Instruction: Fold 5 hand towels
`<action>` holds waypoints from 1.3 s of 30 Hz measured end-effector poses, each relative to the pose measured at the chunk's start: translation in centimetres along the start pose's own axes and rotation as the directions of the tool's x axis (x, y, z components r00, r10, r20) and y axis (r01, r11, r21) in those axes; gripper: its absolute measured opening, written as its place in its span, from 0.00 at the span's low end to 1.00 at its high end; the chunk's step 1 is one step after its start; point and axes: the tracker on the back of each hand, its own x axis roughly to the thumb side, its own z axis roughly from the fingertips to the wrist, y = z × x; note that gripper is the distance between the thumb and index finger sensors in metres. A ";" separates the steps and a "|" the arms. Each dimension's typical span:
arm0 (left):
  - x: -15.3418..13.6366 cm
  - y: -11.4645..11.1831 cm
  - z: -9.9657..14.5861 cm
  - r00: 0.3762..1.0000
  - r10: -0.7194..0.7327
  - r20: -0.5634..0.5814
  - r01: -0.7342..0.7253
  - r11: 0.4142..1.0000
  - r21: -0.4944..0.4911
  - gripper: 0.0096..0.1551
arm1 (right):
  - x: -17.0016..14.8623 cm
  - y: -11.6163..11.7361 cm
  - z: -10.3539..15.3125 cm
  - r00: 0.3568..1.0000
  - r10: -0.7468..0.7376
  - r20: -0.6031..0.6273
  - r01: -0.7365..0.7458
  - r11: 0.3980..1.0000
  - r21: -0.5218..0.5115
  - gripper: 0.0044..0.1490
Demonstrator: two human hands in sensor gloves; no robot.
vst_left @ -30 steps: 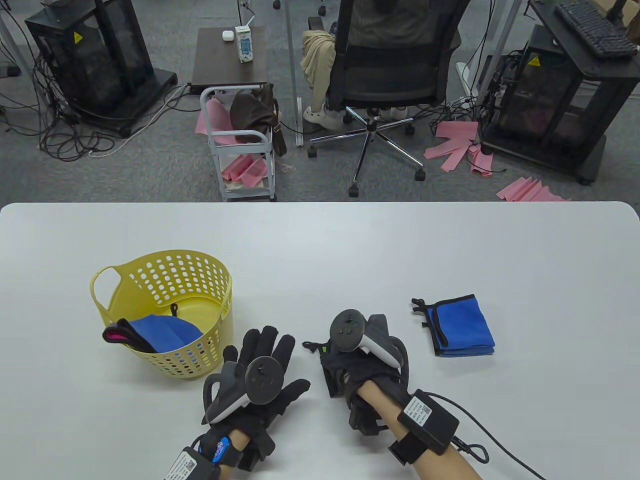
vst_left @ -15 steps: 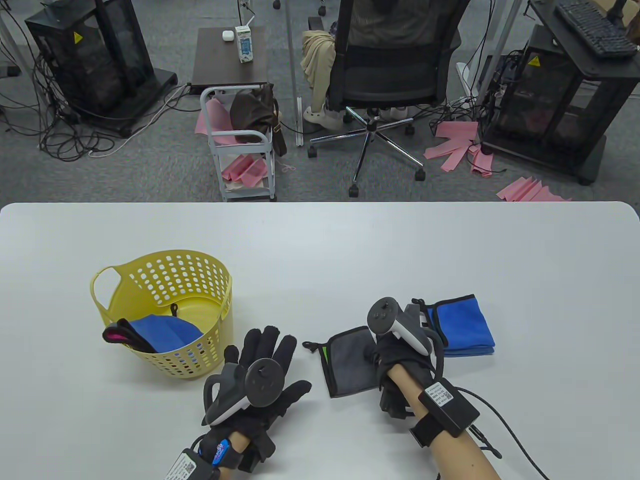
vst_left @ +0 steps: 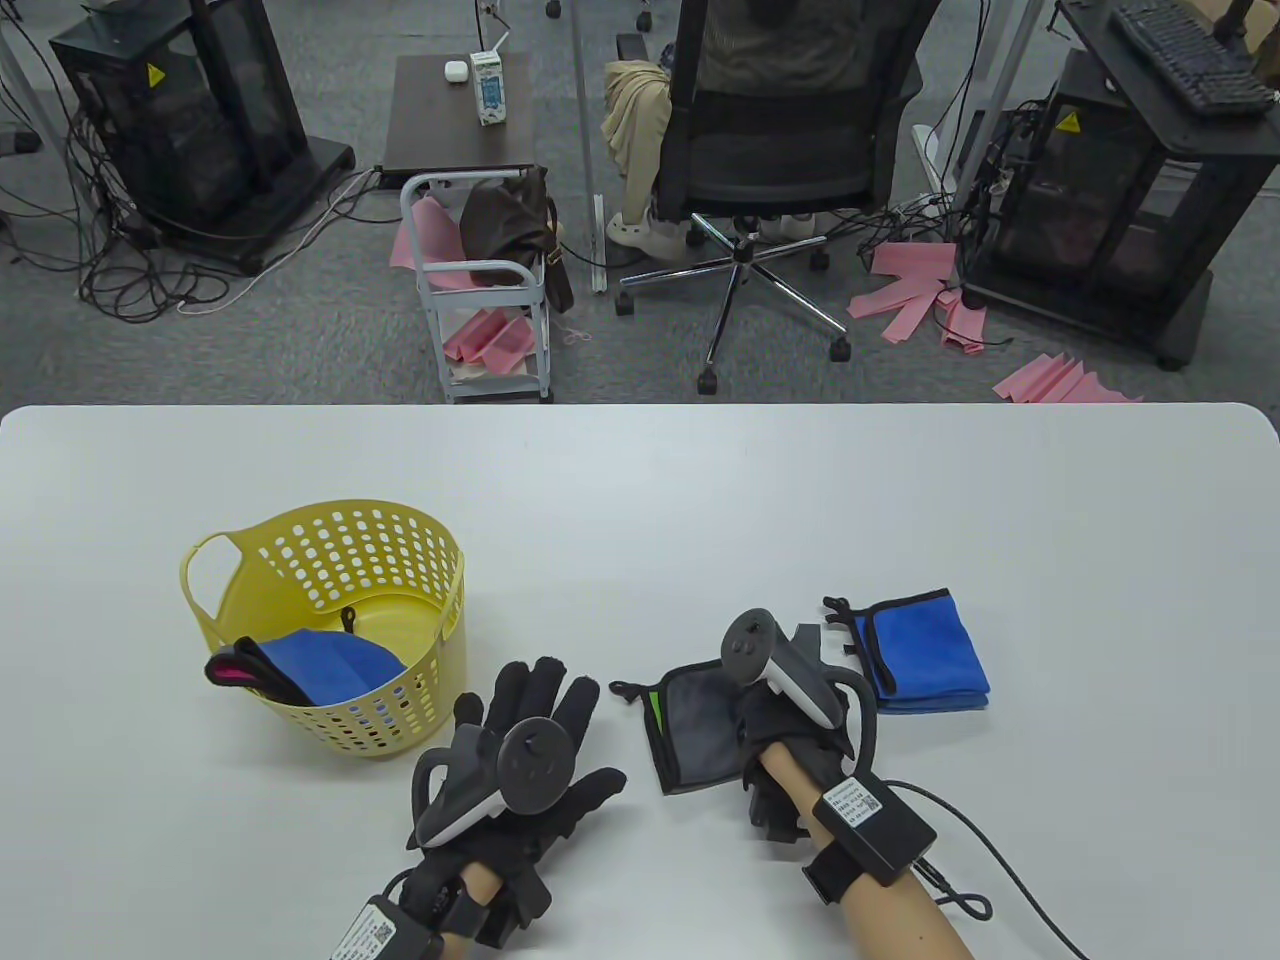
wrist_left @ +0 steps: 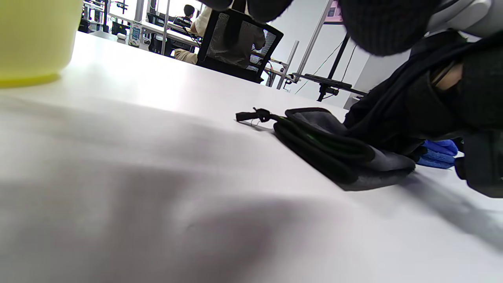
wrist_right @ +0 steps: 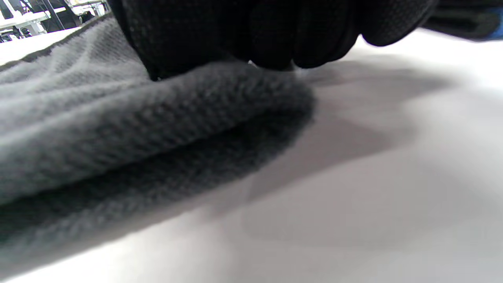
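Observation:
A folded grey towel [vst_left: 695,730] with a black hem and a green tag lies on the white table [vst_left: 640,480]. My right hand [vst_left: 772,712] rests on its right part; in the right wrist view my fingers [wrist_right: 275,35] press on top of the towel's folded edge [wrist_right: 118,129]. My left hand [vst_left: 535,705] lies flat and spread on the table, left of the towel and empty. A folded blue towel [vst_left: 925,655] lies just right of my right hand. The left wrist view shows the grey towel [wrist_left: 346,157] flat, with my right hand [wrist_left: 412,110] on it.
A yellow perforated basket [vst_left: 330,530] stands at the left, holding a blue towel [vst_left: 325,665] and darker cloths. It shows as a yellow wall in the left wrist view [wrist_left: 35,35]. Beyond the table's far edge are an office chair, a small cart and pink cloths on the floor.
My right hand slid from on top of the grey towel to its right edge, uncovering it, then came back slightly left. My left hand barely moved.

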 end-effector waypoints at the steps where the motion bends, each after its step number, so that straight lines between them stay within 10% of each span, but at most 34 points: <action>1: 0.0 0.0 0.0 1.000 -0.002 0.002 0.002 1.000 0.003 0.55 | 0.0 0.1 0.1 1.000 -0.012 0.011 0.012 1.000 -0.019 0.24; 9: 0.0 0.1 0.2 1.000 0.002 0.000 -0.002 1.000 0.013 0.55 | -1.4 -1.8 1.9 0.963 -0.251 0.101 0.250 0.968 0.024 0.23; 16: 0.1 0.2 0.3 1.000 -0.005 0.000 0.005 1.000 0.009 0.55 | -4.9 -7.9 3.4 0.841 -0.480 0.249 0.485 0.873 0.044 0.27; 28: -0.2 0.5 0.3 1.000 0.003 -0.020 -0.003 1.000 0.013 0.55 | -16.3 -13.6 -1.8 0.686 -0.694 0.219 0.703 0.709 0.046 0.28; 33: -0.2 0.6 0.3 1.000 0.009 -0.025 -0.009 1.000 0.011 0.55 | -19.6 -11.8 -3.9 0.733 -0.671 0.111 0.676 0.737 -0.012 0.28; 39: -0.1 0.6 0.3 1.000 0.001 -0.018 -0.001 1.000 0.006 0.54 | -19.7 -8.4 -4.8 0.969 -0.245 0.033 0.245 0.938 -0.246 0.30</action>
